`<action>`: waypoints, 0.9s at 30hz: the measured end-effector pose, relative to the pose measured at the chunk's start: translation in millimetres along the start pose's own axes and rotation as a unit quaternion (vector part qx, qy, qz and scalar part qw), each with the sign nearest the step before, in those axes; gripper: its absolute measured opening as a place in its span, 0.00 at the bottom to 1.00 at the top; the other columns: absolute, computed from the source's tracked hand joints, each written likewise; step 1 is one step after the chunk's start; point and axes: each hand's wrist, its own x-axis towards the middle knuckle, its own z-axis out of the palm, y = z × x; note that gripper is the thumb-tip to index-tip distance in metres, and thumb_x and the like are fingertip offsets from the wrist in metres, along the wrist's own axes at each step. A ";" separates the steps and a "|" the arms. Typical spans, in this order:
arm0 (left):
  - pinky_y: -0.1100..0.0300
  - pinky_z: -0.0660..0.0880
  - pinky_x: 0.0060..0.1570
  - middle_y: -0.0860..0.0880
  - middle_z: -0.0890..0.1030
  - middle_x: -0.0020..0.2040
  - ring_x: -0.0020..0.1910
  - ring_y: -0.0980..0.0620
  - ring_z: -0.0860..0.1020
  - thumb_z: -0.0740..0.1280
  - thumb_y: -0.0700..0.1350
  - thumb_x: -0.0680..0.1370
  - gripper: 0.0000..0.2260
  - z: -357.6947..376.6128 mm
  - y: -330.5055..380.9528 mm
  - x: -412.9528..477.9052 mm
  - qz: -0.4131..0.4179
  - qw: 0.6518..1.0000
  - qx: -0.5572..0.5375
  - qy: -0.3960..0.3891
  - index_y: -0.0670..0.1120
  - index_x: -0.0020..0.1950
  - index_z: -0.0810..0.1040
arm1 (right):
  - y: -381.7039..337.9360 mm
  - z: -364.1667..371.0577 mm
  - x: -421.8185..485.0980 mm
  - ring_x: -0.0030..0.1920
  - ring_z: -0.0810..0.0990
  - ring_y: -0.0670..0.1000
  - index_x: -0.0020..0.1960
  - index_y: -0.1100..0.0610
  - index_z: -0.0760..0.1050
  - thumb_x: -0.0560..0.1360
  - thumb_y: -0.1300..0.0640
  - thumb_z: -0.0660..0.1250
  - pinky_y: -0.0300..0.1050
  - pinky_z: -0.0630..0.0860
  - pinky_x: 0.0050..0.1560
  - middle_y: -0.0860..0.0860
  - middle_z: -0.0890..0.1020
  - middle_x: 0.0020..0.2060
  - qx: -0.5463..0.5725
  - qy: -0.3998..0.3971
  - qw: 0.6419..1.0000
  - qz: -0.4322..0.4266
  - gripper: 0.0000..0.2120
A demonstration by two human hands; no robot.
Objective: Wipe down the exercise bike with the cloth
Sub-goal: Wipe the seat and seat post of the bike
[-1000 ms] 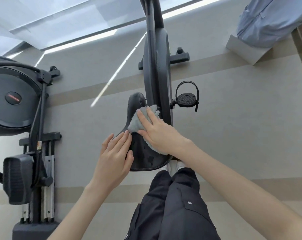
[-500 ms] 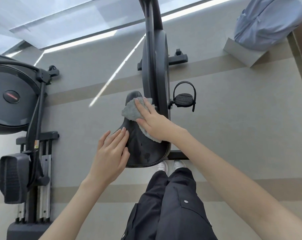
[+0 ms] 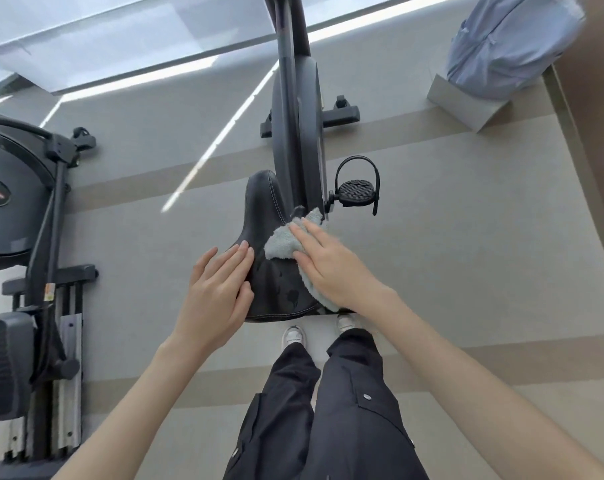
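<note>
One black bike [image 3: 295, 109] stands in the middle of the floor, its frame running up out of view. One second machine [image 3: 34, 209] stands well apart at the left; the red mark on its disc and a small sticker on its frame are too blurred to read. One pale blue bag [image 3: 508, 43] sits at the upper right. The bike's saddle [image 3: 262, 209] points away from the person. The left hand [image 3: 217, 292] lies flat on the saddle's left edge, fingers straight and together, gripping nothing. The right hand [image 3: 331, 265] reaches across the saddle's right side, fingers straight and slightly spread, pressing the one grey cloth [image 3: 281, 242] down onto the saddle (no curl round it shows). One strapped pedal [image 3: 357, 188] juts out at the right. Two white shoes [image 3: 293, 336] stand below the saddle.
</note>
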 end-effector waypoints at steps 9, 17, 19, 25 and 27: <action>0.47 0.58 0.70 0.42 0.74 0.67 0.67 0.45 0.73 0.52 0.43 0.78 0.21 -2.5 -23.6 -1.5 0.060 0.997 -0.044 -0.011 0.38 0.67 0.74 | -18.1 10.7 -22.2 0.74 0.58 0.55 0.75 0.57 0.56 0.82 0.52 0.53 0.50 0.58 0.72 0.54 0.58 0.75 -0.075 0.070 0.995 0.004 0.23; 0.48 0.57 0.71 0.44 0.74 0.68 0.68 0.46 0.71 0.52 0.44 0.78 0.22 -4.0 -63.8 9.3 0.184 0.980 -0.071 -0.036 0.39 0.67 0.74 | -30.7 20.0 -2.4 0.74 0.56 0.52 0.74 0.52 0.59 0.82 0.52 0.52 0.48 0.53 0.71 0.51 0.59 0.75 -0.032 0.119 0.980 0.158 0.21; 0.49 0.56 0.72 0.44 0.74 0.68 0.68 0.47 0.71 0.52 0.44 0.78 0.22 -3.9 -71.9 12.3 0.212 0.974 -0.069 -0.041 0.39 0.68 0.73 | -28.7 18.3 12.5 0.73 0.59 0.50 0.74 0.50 0.61 0.82 0.50 0.51 0.47 0.57 0.70 0.48 0.61 0.74 -0.011 0.137 0.968 0.210 0.20; 0.52 0.52 0.73 0.45 0.72 0.70 0.70 0.48 0.69 0.49 0.46 0.78 0.24 -6.9 -88.2 20.8 0.272 0.958 -0.062 -0.069 0.40 0.70 0.71 | -64.8 81.6 -28.1 0.74 0.54 0.60 0.74 0.58 0.59 0.81 0.52 0.52 0.59 0.51 0.73 0.56 0.56 0.75 -0.092 0.289 0.922 0.239 0.23; 0.52 0.52 0.73 0.45 0.71 0.70 0.71 0.48 0.68 0.49 0.47 0.78 0.24 -7.7 -89.5 22.6 0.279 0.955 -0.062 -0.075 0.41 0.70 0.70 | -86.2 108.1 -42.4 0.74 0.55 0.62 0.75 0.59 0.55 0.81 0.52 0.50 0.59 0.54 0.72 0.57 0.53 0.76 -0.081 0.302 0.917 0.246 0.25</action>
